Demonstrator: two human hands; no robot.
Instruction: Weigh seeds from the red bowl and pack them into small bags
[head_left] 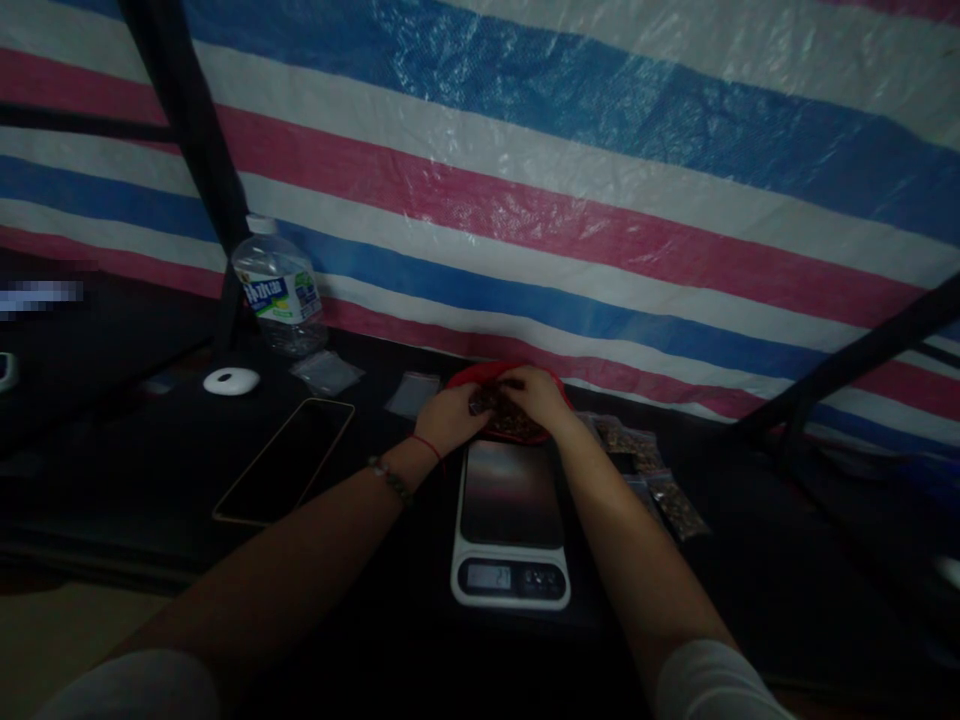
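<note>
A red bowl point(556, 384) of small dark-brown pieces point(514, 422) sits behind the scale, and both hands reach into it. My left hand point(452, 415) is at its left side, fingers closed on what looks like a small clear plastic bag point(478, 400). From the right, my right hand point(538, 396) dips curled fingers among the pieces; what they grip is hidden. A white kitchen scale point(511, 520) with a bare metal plate stands just in front, between my forearms. Its display is lit.
Filled zip bags point(677, 505) lie right of my right forearm. Flat clear bags point(412, 394), a phone point(289, 462), a white rounded object point(231, 381) and a large plastic bottle point(279, 290) are on the left. A striped tarp point(525, 200) hangs behind the black table.
</note>
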